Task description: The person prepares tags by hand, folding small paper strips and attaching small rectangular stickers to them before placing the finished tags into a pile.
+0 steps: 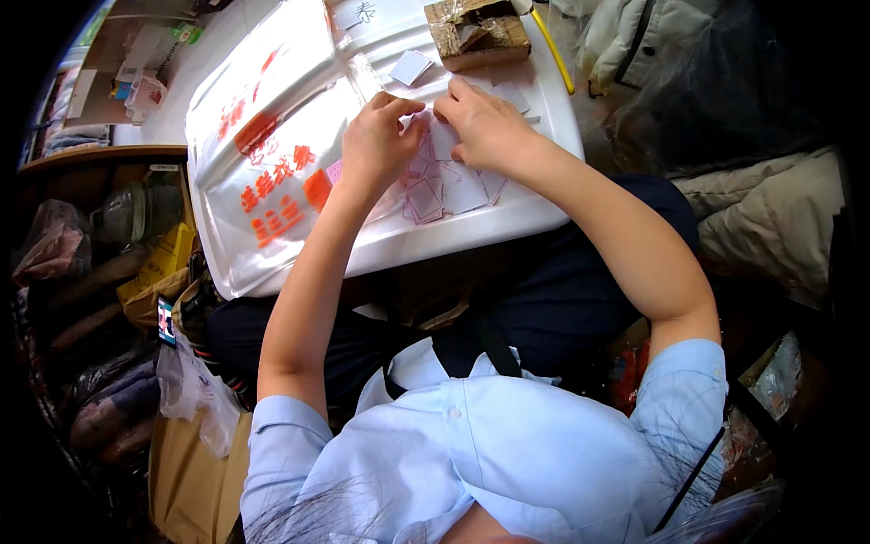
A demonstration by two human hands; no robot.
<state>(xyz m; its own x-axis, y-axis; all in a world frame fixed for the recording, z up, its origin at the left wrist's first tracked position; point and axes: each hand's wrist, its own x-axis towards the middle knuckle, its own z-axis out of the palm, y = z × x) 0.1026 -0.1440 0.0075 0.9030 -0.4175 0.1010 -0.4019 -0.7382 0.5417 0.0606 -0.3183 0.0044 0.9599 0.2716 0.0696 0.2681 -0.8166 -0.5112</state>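
My left hand [380, 139] and my right hand [486, 122] hover close together over a white plastic lid-like board [469, 234]. Their fingertips almost meet, thumbs and index fingers bent inward. Whether a card is pinched between them is hidden by the fingers. Beneath and just in front of them lies a loose spread of small pink-edged paper cards [425, 198], some overlapping, with a larger white one [463, 187] among them. Beyond my fingertips rests a small stack of white cards [410, 68]. Another pale card [511, 97] lies partly behind my right hand.
A torn cardboard box [479, 41] stands at the board's far edge beside a yellow strip [554, 51]. Red writing [277, 178] marks the shiny left side, near an orange-red block [317, 190]. Left are a lit phone [166, 321] and a plastic bag [204, 394]; right, a padded jacket [768, 204].
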